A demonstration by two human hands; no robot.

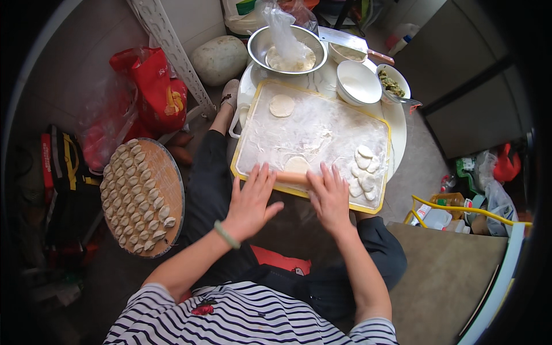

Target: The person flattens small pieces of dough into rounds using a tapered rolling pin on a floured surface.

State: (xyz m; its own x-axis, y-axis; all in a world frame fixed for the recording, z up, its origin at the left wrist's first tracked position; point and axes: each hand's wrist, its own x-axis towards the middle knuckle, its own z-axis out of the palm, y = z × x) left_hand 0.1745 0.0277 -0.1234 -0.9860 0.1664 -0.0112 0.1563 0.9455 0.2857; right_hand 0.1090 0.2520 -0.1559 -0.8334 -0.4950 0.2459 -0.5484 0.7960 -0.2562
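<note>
A wooden rolling pin [293,177] lies across the near edge of a floured, yellow-rimmed board [254,110]. My left hand [254,202] rests flat on its left end, fingers extended, and my right hand [330,194] lies the same way on its right end. Just beyond the pin a thin dough round [296,164] shows, its near part hidden under the pin. Another flat dough wrapper [282,106] is at the board's far left. Several small flattened dough pieces [365,172] overlap at the right side of the board, near my right fingers.
Behind the board stand a steel bowl [254,47] of dough under plastic, a white bowl [359,84], a bowl of filling [391,83] and a cleaver [345,39] across another bowl. At left, a round wooden board [166,172] holds several rows of dumplings. A winter melon [219,60] lies behind.
</note>
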